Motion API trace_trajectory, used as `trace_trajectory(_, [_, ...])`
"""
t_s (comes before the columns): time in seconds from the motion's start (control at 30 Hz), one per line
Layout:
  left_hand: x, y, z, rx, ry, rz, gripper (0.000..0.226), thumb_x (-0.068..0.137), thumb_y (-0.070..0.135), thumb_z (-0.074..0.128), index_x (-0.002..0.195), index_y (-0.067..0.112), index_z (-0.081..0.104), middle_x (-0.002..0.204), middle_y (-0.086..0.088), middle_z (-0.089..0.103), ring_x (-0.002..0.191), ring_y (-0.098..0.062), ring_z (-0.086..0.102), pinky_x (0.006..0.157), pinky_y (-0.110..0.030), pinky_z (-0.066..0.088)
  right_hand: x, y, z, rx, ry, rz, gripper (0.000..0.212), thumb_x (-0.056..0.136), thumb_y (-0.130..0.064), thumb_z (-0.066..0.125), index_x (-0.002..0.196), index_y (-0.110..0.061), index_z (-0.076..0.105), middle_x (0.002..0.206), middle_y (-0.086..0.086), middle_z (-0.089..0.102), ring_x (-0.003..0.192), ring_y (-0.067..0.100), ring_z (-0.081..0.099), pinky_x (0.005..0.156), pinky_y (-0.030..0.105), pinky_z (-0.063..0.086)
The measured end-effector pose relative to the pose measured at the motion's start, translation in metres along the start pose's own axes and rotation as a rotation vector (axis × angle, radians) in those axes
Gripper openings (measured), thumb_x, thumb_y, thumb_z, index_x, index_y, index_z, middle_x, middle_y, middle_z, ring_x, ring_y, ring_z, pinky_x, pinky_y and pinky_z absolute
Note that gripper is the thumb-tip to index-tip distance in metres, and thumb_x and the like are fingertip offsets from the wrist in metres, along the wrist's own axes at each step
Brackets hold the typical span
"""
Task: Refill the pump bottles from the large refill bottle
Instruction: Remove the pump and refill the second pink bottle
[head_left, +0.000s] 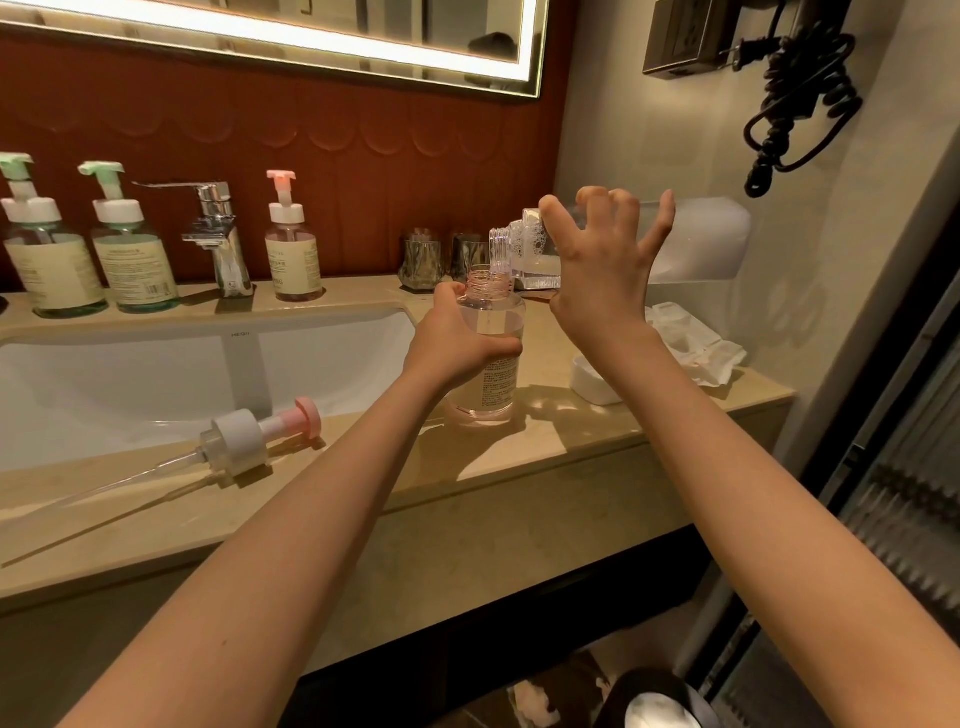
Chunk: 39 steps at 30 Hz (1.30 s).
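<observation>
An open clear pump bottle (488, 364) with a pinkish tint stands on the counter (597, 431) to the right of the sink, and my left hand (457, 338) grips it around the shoulder. My right hand (602, 254) holds the large translucent refill bottle (696, 239) tipped on its side. The refill bottle's neck (501, 249) sits over the open mouth, with bubbly liquid visible just behind it. The removed pump head (249, 441), with a pink nozzle and a long tube, lies on the counter's front left. A white cap (592, 382) rests right of the open bottle.
Two green-topped pump bottles (47, 249) (130, 249) and a pink-topped one (291, 249) stand along the back ledge beside the chrome faucet (218, 234). The sink basin (182, 374) is left of my hands. Two glasses (421, 260) stand behind, and a crumpled plastic wrapper (691, 343) lies at the right.
</observation>
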<state>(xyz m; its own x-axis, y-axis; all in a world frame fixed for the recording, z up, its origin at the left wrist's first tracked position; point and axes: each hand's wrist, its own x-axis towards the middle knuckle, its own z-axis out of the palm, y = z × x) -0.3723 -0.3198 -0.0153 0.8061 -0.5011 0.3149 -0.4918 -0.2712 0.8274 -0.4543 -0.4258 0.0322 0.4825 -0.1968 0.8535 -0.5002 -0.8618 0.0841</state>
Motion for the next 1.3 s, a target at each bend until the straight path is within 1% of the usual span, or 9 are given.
trace_trajectory(0.17, [0.0001, 0.0003, -0.0002, 0.000, 0.004, 0.003, 0.087, 0.070, 0.026, 0.080, 0.138, 0.013, 0.028, 0.137, -0.008, 0.046, 0.121, -0.026, 0.047, 0.096, -0.040, 0.045, 0.0000, -0.0001, -0.0004, 0.009, -0.005, -0.002, 0.063, 0.072, 0.005, 0.059, 0.129, -0.021, 0.048, 0.130, 0.014, 0.047, 0.125, 0.034, 0.038, 0.109, 0.058, 0.004])
trace_trajectory(0.4, [-0.0001, -0.0003, 0.0005, 0.001, 0.009, 0.003, 0.087, 0.069, 0.028, 0.080, 0.138, 0.013, 0.028, 0.137, -0.007, 0.046, 0.122, -0.025, 0.046, 0.094, -0.038, 0.043, 0.0004, -0.0006, 0.0008, 0.005, 0.011, -0.003, 0.062, 0.070, 0.008, 0.057, 0.125, -0.020, 0.051, 0.126, 0.015, 0.049, 0.122, 0.035, 0.041, 0.108, 0.060, 0.006])
trace_trajectory(0.5, [0.0001, -0.0002, 0.0005, 0.000, 0.010, 0.000, 0.087, 0.070, 0.028, 0.080, 0.138, 0.014, 0.028, 0.137, -0.007, 0.046, 0.122, -0.026, 0.046, 0.093, -0.038, 0.044, -0.0003, -0.0004, 0.0002, -0.001, -0.008, -0.004, 0.063, 0.071, 0.007, 0.055, 0.127, -0.021, 0.048, 0.129, 0.014, 0.047, 0.124, 0.034, 0.039, 0.109, 0.059, 0.004])
trace_trajectory(0.7, [0.0001, -0.0001, 0.0001, -0.001, 0.008, -0.001, 0.087, 0.069, 0.028, 0.080, 0.138, 0.014, 0.028, 0.137, -0.006, 0.046, 0.122, -0.026, 0.046, 0.096, -0.040, 0.043, -0.0001, -0.0004, 0.0002, -0.001, 0.007, -0.005, 0.062, 0.070, 0.007, 0.057, 0.126, -0.020, 0.050, 0.127, 0.015, 0.048, 0.123, 0.035, 0.040, 0.109, 0.059, 0.005])
trace_trajectory(0.93, [0.0002, 0.0002, 0.0006, 0.002, 0.004, -0.006, 0.088, 0.070, 0.028, 0.080, 0.139, 0.014, 0.027, 0.138, -0.007, 0.045, 0.124, -0.027, 0.045, 0.094, -0.039, 0.043, -0.0004, -0.0003, -0.0006, 0.001, -0.007, -0.007, 0.063, 0.073, 0.006, 0.055, 0.129, -0.021, 0.047, 0.131, 0.014, 0.045, 0.126, 0.034, 0.036, 0.110, 0.058, 0.003])
trace_trajectory(1.3, [-0.0005, 0.0010, 0.0001, -0.003, 0.005, -0.004, 0.088, 0.069, 0.027, 0.080, 0.139, 0.013, 0.027, 0.137, -0.007, 0.046, 0.123, -0.026, 0.045, 0.094, -0.037, 0.043, 0.0003, -0.0001, 0.0010, -0.008, 0.021, -0.005, 0.062, 0.071, 0.007, 0.057, 0.126, -0.021, 0.050, 0.129, 0.014, 0.048, 0.124, 0.034, 0.040, 0.109, 0.059, 0.006])
